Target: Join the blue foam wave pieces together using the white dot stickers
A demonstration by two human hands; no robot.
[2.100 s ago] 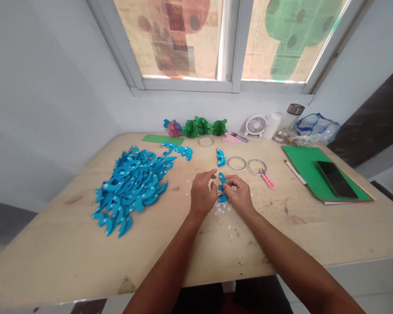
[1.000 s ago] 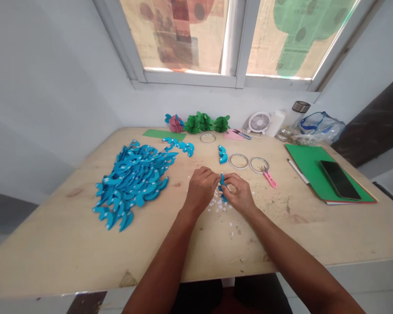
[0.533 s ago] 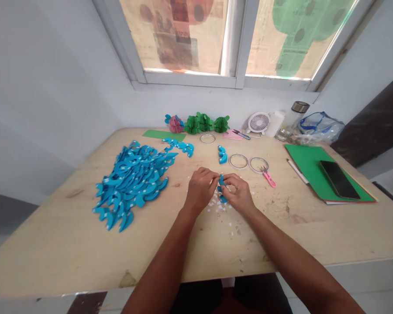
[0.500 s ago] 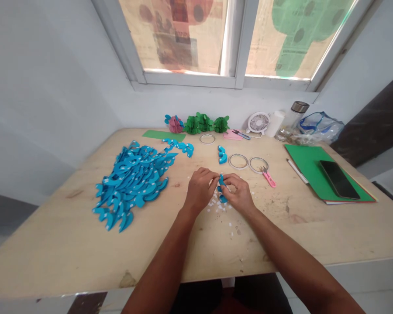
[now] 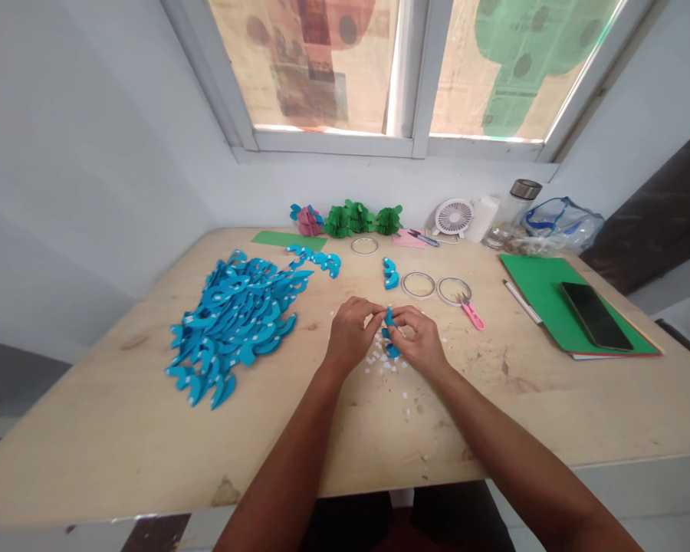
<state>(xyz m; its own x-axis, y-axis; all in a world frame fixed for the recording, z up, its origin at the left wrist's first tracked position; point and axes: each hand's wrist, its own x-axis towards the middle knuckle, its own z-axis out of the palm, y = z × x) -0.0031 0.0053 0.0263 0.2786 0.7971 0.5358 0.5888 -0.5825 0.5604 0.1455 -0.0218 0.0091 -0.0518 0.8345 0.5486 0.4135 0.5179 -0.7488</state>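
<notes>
Near the table's middle, my right hand pinches a small curved blue paper piece between thumb and fingers. My left hand is closed, its thumb and forefinger pressed together at the left edge of that piece. Whatever lies between those left fingertips is too small to make out. Just below, partly covered by my right hand, more blue paper shows. White scraps are scattered under my hands. Beyond them lies another curved blue piece with white patches.
A large heap of blue cutouts lies left. Tape rolls and pink-handled scissors are right of my hands. Farther right, a phone rests on a green folder. Green paper figures and a fan line the back.
Both hands stay almost in place at the blue piece, with only a very slight shift. The view has tilted a little; nothing else on the table has visibly moved.
</notes>
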